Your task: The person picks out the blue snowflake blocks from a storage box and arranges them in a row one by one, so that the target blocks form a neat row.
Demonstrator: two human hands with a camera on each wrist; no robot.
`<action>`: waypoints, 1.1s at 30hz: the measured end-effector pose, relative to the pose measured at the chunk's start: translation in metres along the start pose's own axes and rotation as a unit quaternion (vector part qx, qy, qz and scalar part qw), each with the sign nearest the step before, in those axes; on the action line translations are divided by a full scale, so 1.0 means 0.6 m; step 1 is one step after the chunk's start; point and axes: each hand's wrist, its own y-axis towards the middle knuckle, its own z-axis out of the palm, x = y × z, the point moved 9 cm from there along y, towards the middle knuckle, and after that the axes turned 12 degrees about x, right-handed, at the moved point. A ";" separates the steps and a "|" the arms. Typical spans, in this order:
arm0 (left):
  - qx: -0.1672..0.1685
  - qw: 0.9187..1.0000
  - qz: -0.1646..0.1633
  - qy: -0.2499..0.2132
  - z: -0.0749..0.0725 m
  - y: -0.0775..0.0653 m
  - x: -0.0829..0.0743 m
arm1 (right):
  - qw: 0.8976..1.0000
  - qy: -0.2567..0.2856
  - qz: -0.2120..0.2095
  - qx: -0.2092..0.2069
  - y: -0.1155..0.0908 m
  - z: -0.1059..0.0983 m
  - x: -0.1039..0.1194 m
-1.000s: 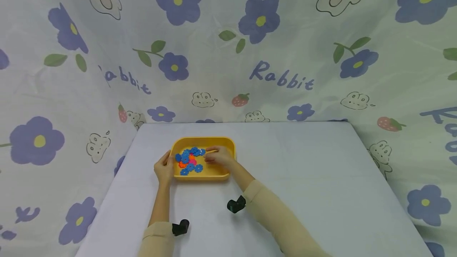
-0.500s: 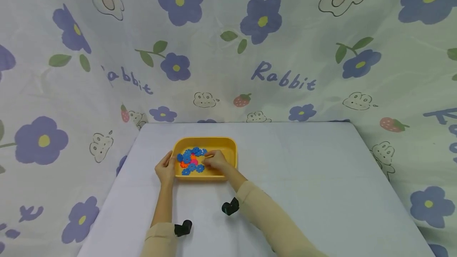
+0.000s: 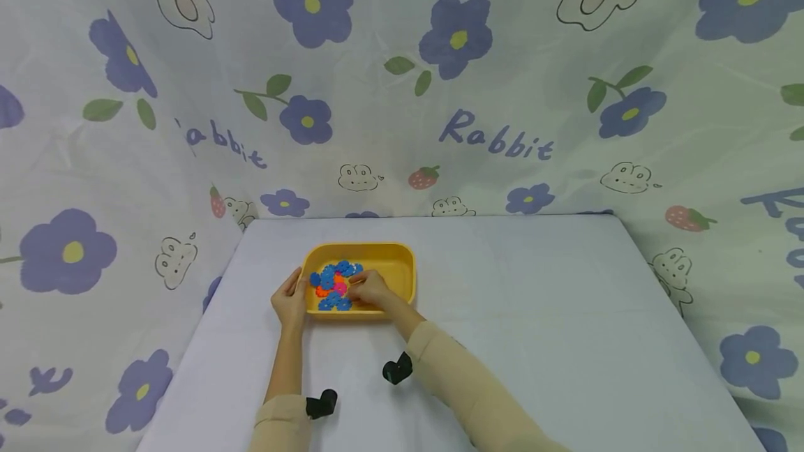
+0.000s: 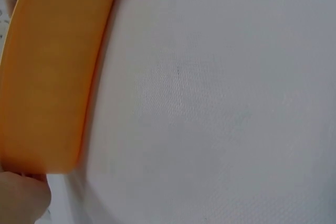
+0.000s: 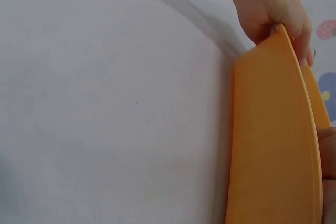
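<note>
On the table stands a yellow tray (image 3: 402, 277) holding several small flower-shaped plastic pieces (image 3: 328, 277), mostly blue with some orange and pink ones, gathered in its left half. My left hand (image 3: 290, 302) grips the tray's left rim; the right wrist view also shows this hand (image 5: 275, 11) with the rim between thumb and fingers. My right hand (image 3: 370, 289) reaches over the front wall into the tray, its fingers pointing down beside the pink piece (image 3: 340, 288). The fingertips are too small to tell whether they hold a piece. In the left wrist view the tray's outer wall (image 4: 52, 77) hides the inside.
A white-covered table (image 3: 534, 312) extends to the right of the tray and in front of it. Behind it and at the sides hangs a patterned cloth (image 3: 389, 110). Black wrist cameras (image 3: 398, 368) stick out from both forearms.
My right hand has come down into the tray and moved left towards the pieces. A blue piece near the front wall has shifted left and nearer. My left hand stays on the rim.
</note>
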 end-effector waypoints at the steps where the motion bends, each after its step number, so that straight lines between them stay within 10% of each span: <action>1: -0.001 1.000 -0.002 0.004 0.000 0.000 0.001 | 1.000 -0.014 -0.001 0.014 0.001 0.005 0.002; 12: -0.010 1.000 -0.010 0.014 0.000 0.007 0.012 | 0.965 -0.215 -0.044 0.143 -0.002 0.053 0.028; 33: 0.001 1.000 -0.025 -0.002 0.004 0.009 0.020 | 0.953 -0.234 -0.004 0.193 -0.004 0.046 0.005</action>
